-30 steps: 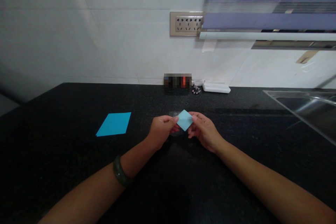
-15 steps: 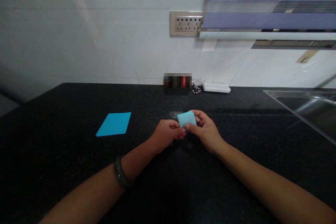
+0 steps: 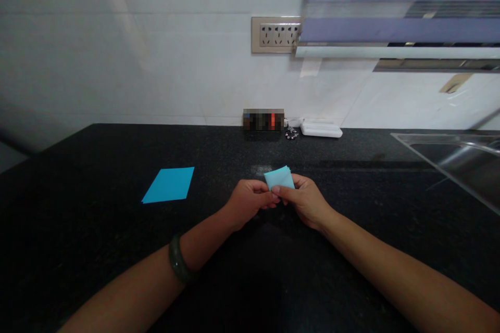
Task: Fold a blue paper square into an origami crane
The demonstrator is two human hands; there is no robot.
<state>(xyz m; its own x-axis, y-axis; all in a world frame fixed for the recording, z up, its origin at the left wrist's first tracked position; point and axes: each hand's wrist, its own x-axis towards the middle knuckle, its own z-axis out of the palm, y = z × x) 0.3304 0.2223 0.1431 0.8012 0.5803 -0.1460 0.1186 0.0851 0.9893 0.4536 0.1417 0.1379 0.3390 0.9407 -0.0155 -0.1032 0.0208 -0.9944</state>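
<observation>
A small folded piece of light blue paper [image 3: 278,177] is held up between my two hands, above the dark countertop [image 3: 242,281]. My left hand [image 3: 250,200] pinches its lower left corner, thumb in front. From the other side my right hand [image 3: 304,197] grips the lower right part, with the thumb laid across the front near the bottom edge. Several layers show along the paper's top right corner. The fingers behind the paper are partly hidden. Flat on the counter to the left lie bright blue paper sheets [image 3: 170,185], apart from both hands.
Against the wall stand a blurred dark box [image 3: 263,120], a beaded bracelet [image 3: 291,133] and a white flat object [image 3: 321,129]. A metal sink [image 3: 461,153] is set in at the right. A socket panel [image 3: 277,35] and a purple blind [image 3: 390,5] are above.
My right fingers have come down from behind the paper's top right corner to its lower right side. The layers at that corner now show slightly fanned. My left hand stays nearly in place.
</observation>
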